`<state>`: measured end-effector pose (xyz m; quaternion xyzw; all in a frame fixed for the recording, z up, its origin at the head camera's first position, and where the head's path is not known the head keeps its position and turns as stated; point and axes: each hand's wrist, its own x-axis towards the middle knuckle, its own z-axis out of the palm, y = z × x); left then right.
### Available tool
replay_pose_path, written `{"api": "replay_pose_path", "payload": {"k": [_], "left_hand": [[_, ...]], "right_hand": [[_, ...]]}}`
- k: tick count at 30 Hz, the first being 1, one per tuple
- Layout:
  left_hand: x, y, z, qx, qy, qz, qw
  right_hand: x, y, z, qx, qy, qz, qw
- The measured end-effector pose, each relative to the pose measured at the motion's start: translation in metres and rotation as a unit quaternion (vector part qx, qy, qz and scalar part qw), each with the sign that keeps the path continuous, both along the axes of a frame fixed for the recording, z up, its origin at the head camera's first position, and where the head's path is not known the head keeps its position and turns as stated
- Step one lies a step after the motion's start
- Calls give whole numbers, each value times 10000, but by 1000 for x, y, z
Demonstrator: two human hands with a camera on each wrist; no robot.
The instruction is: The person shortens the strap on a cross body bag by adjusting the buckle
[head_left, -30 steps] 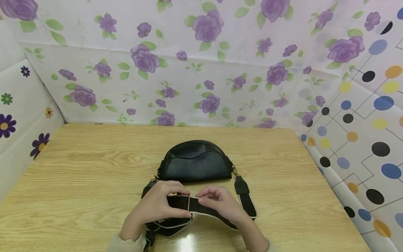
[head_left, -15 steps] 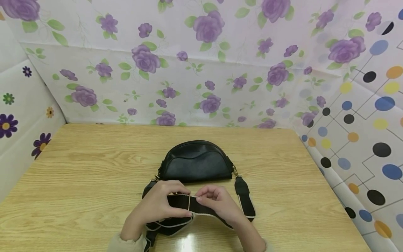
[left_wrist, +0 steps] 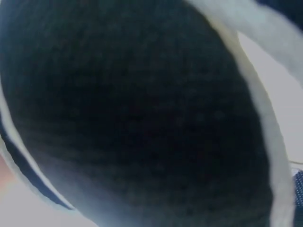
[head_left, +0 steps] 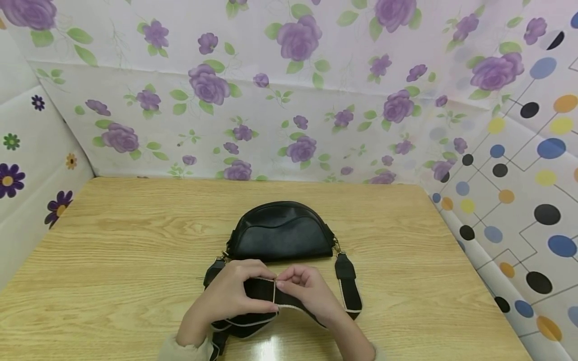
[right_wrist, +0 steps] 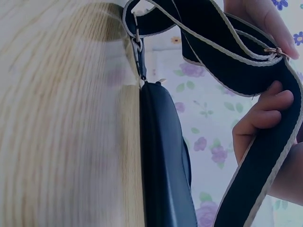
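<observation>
A black half-moon handbag (head_left: 284,235) lies on the wooden table, its black strap (head_left: 259,289) with pale edges looping toward the person. My left hand (head_left: 230,293) holds the strap's slider buckle (head_left: 274,292) between thumb at the lower end and fingers at the upper. Just right of the buckle, my right hand (head_left: 311,293) pinches the strap's upper edge with thumb and fingertips. In the right wrist view the raised strap (right_wrist: 265,179) runs past the curled right fingers (right_wrist: 270,113) to the buckle (right_wrist: 274,51). The strap (left_wrist: 142,113) fills most of the left wrist view.
The wooden table (head_left: 135,225) spreads around the bag. Below the left hand lies a bunched strap fold (head_left: 246,328); at right another strap length (head_left: 349,293) rests on the table. Flowered cloth (head_left: 253,115) hangs behind, and dotted cloth (head_left: 519,220) at right.
My right hand has slid slightly left, up to the buckle. The left hand and buckle have shifted a little right. The strap's right-hand loop has drawn slightly left; the bag stays put.
</observation>
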<state>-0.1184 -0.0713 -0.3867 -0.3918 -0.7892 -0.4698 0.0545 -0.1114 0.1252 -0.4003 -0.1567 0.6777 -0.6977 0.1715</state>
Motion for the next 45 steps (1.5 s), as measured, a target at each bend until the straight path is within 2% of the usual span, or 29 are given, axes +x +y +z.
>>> {"api": "replay_pose_path", "payload": {"k": [11, 18, 25, 36, 45], "left_hand": [[-1, -6, 2, 55, 229, 71, 9997], [-1, -8, 3, 85, 143, 33, 9999], [-1, -8, 3, 8, 13, 68, 10000], [0, -6, 3, -46, -21, 111, 9999], [-2, 0, 0, 32, 88, -40, 9999]], "right_hand": [[-2, 10, -2, 325, -228, -9, 9992], [-3, 17, -3, 316, -87, 41, 9995], [-3, 15, -4, 363, -181, -61, 9992], [-3, 12, -4, 183, -121, -31, 9998], [-2, 3, -2, 48, -2, 81, 10000]]}}
